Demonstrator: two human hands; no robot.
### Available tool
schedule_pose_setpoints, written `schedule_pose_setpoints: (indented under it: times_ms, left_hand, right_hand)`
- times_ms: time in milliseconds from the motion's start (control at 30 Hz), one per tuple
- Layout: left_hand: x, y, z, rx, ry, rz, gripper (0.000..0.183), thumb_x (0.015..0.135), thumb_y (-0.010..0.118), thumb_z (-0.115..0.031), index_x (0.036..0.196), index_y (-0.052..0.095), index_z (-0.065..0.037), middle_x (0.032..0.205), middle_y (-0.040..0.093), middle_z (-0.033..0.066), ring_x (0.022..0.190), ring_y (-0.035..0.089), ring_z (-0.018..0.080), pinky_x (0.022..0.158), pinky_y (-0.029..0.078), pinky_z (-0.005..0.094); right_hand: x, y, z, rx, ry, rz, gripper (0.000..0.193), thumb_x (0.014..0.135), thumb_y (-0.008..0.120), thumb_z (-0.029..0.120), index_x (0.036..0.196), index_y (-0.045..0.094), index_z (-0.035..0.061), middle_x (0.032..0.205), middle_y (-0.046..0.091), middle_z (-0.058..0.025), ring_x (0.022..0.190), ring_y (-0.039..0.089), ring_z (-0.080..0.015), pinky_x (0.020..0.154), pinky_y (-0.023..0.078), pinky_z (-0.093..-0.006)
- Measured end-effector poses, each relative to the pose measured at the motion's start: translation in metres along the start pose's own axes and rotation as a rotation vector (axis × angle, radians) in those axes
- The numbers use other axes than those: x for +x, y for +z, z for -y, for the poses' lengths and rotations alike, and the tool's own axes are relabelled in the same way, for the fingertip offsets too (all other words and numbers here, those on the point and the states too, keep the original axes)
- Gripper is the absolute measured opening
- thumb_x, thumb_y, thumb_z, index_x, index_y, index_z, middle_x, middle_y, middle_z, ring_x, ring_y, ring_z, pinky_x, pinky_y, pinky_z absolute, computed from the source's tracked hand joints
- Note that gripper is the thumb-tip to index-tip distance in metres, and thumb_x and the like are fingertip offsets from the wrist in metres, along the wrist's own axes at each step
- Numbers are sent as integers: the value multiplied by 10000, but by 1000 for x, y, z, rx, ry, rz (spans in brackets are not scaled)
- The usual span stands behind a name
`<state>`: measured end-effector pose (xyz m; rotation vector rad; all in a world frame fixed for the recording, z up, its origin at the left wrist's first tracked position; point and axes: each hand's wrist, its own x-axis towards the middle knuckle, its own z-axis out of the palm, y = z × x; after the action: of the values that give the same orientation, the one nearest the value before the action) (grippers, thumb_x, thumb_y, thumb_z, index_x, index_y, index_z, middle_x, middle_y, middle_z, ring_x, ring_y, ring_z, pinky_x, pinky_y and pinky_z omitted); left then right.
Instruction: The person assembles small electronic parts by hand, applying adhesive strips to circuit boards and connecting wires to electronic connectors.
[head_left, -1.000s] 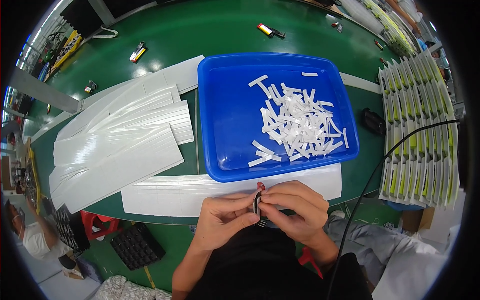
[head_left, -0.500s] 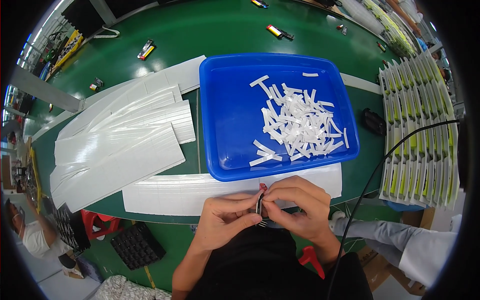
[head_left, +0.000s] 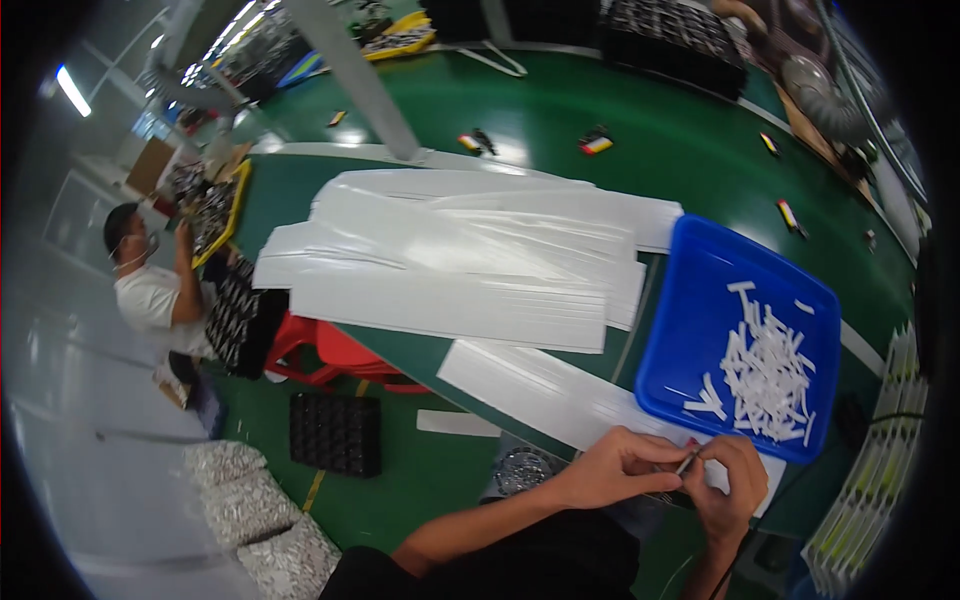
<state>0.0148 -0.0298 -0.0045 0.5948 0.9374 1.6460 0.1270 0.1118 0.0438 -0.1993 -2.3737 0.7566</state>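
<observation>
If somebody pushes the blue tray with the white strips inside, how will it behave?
The blue tray should stay stiff, as its walls and rim look firm and evenly shaped. It would probably slide rather than tip, being wide and shallow. The white strips inside may shift, since they lie in a loose heap.

Two hands (head_left: 622,472) (head_left: 735,482), one thin piece (head_left: 687,462) between them; one blue tray (head_left: 690,300) just beyond; leftward, one co-worker (head_left: 155,300) and two yellow trays (head_left: 239,203) farther off.
</observation>
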Motion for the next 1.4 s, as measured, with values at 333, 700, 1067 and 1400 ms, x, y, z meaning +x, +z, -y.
schedule_pose_setpoints:
  times_ms: [333,700,1067,1400]
  left_hand:
    - [8,3,8,-154,63,49,484,924,624,-17,1384,478,11,1240,616,109,1072,608,136,937,497,266]
    - [5,-9,-3,-215,52,-111,438,895,612,24,1316,497,58,1192,633,170,1046,644,240,954,493,366]
    - [4,-4,-2,-217,51,-88,421,885,605,49,1294,507,71,1153,646,204,1015,665,278,942,504,385]
    - [5,-6,-4,-230,29,-62,424,883,612,45,1294,508,58,1158,642,203,1027,655,262,945,502,377]
  right_hand:
    - [-25,-3,3,12,116,-98,148,705,661,-50,799,553,-14,763,578,-128,703,568,-255,683,463,-331]
    - [6,-31,-52,-360,434,-193,100,781,676,-42,863,640,1,873,656,-96,771,617,-256,729,479,-337]
    - [-3,-46,-55,-572,431,-198,277,770,610,-74,1009,680,46,994,674,-90,918,601,-286,824,448,-367]
    - [2,-39,-55,-486,495,-185,254,793,586,-73,1013,682,8,980,677,-129,899,607,-302,800,468,-365]
